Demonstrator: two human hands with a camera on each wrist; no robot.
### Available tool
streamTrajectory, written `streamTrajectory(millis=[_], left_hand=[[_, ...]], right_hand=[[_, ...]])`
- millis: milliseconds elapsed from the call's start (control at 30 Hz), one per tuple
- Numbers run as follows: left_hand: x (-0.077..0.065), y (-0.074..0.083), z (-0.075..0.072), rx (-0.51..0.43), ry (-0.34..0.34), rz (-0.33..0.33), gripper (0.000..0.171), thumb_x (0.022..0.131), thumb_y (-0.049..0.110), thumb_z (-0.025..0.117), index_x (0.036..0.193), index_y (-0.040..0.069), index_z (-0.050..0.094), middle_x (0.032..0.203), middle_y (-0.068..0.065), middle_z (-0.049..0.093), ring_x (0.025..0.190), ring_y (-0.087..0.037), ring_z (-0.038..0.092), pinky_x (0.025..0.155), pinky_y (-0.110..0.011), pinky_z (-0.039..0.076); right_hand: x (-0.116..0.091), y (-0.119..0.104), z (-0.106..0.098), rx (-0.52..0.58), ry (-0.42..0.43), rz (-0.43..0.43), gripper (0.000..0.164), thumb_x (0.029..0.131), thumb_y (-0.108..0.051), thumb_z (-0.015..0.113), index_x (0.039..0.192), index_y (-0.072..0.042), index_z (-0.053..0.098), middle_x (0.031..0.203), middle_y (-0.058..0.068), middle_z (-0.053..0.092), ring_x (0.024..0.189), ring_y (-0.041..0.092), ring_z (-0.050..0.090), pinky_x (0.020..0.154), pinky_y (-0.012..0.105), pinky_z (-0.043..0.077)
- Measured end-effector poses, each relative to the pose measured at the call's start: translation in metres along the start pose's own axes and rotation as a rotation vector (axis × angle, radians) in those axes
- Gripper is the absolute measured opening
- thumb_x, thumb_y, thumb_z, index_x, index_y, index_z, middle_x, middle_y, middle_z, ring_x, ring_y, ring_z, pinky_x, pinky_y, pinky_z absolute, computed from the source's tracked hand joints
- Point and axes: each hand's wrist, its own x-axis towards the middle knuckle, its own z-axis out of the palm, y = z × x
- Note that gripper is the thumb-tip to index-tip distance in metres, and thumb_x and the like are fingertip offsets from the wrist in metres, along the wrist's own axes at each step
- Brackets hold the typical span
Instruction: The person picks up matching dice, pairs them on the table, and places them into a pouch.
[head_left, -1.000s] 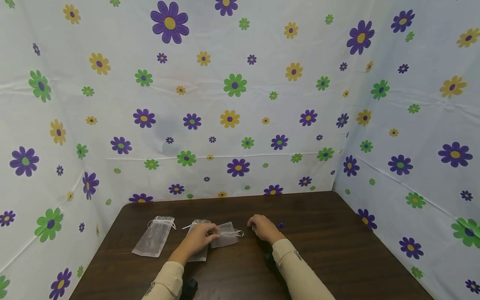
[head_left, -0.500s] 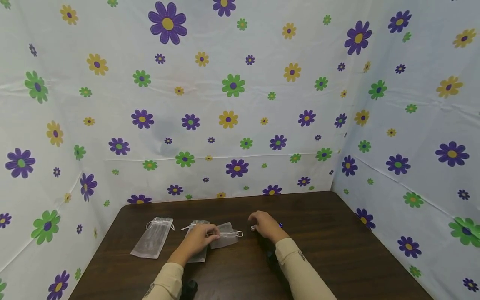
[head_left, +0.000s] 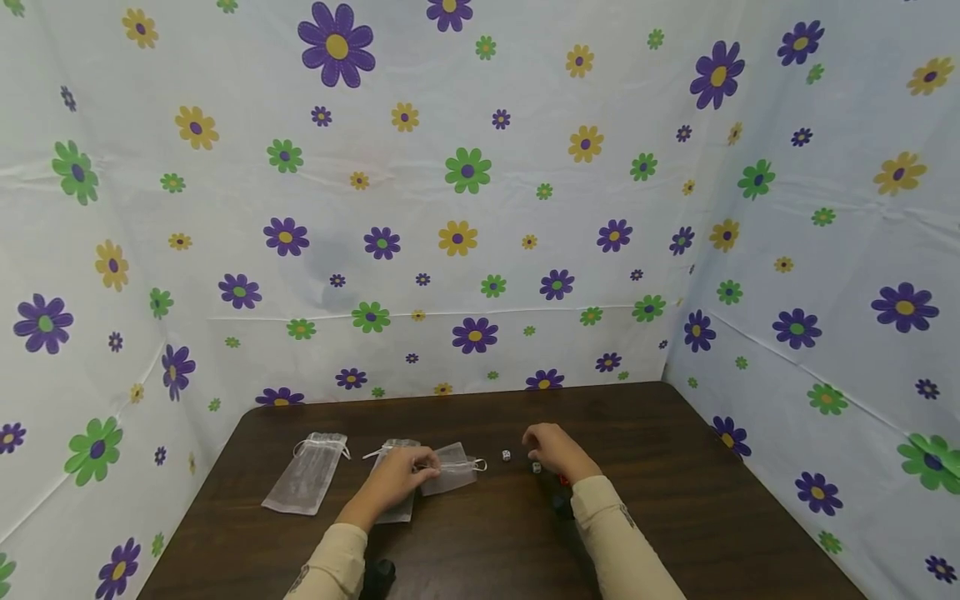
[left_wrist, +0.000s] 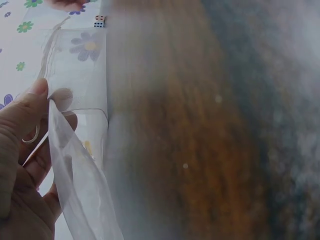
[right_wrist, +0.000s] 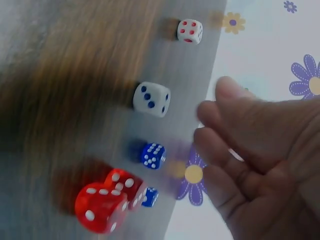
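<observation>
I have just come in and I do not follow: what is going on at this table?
A person is working at a dark table. The left hand pinches a sheer drawstring bag; a second bag lies partly beneath that hand, and a third bag farther left. The right hand, which appears to hold nothing, is near two white dice, two blue dice and two red dice. These dice are on the table, outside the bags.
</observation>
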Motion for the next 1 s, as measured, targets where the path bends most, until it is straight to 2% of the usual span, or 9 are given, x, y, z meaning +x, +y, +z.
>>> streamTrajectory(millis=[200,400,533,700,833,1000], left_hand=[[0.000,0.001,-0.001,-0.008,-0.006,-0.010,0.005,0.091,0.019,0.076,0.090,0.015,0.072,0.086,0.011,0.068,0.077,-0.003,0.059,0.070,-0.030,0.053],[0.000,0.002,-0.001,0.011,-0.013,-0.018,0.006,0.092,0.021,0.075,0.090,0.017,0.072,0.085,0.012,0.067,0.077,-0.003,0.060,0.070,-0.030,0.053],[-0.001,0.002,0.000,0.021,-0.009,-0.016,0.005,0.092,0.021,0.076,0.090,0.017,0.072,0.085,0.012,0.068,0.078,-0.004,0.061,0.071,-0.032,0.054],[-0.003,0.002,0.001,0.022,-0.008,-0.016,0.006,0.092,0.020,0.076,0.089,0.016,0.072,0.085,0.011,0.067,0.077,-0.004,0.060,0.070,-0.031,0.053],[-0.004,0.002,0.001,0.018,-0.007,-0.022,0.006,0.091,0.020,0.076,0.089,0.016,0.072,0.085,0.011,0.067,0.076,-0.002,0.060,0.069,-0.030,0.052],[-0.004,0.004,0.001,0.030,-0.004,-0.022,0.005,0.091,0.019,0.076,0.089,0.018,0.072,0.084,0.012,0.067,0.075,-0.001,0.059,0.068,-0.029,0.052]], right_hand=[[-0.010,0.006,-0.001,-0.022,-0.103,0.037,0.024,0.082,0.004,0.080,0.101,-0.002,0.068,0.094,0.008,0.065,0.084,0.023,0.059,0.080,0.045,0.052],[-0.014,0.011,0.003,-0.074,-0.120,-0.014,0.029,0.076,0.009,0.083,0.097,-0.003,0.067,0.090,0.006,0.063,0.084,0.023,0.059,0.079,0.044,0.052],[-0.013,0.014,0.008,-0.066,-0.106,-0.030,0.025,0.078,0.011,0.080,0.093,-0.004,0.066,0.088,0.005,0.062,0.083,0.023,0.059,0.078,0.045,0.052],[-0.012,0.015,0.013,-0.079,-0.062,-0.026,0.016,0.084,0.003,0.079,0.090,-0.006,0.067,0.085,0.004,0.062,0.081,0.023,0.059,0.079,0.047,0.051],[-0.012,0.015,0.014,-0.112,-0.033,-0.022,0.010,0.088,-0.004,0.078,0.088,-0.008,0.069,0.085,0.002,0.066,0.083,0.024,0.062,0.083,0.049,0.046],[-0.013,0.013,0.013,-0.121,-0.027,-0.015,0.007,0.091,-0.007,0.075,0.089,-0.010,0.070,0.085,0.000,0.067,0.081,0.022,0.061,0.082,0.047,0.040]])
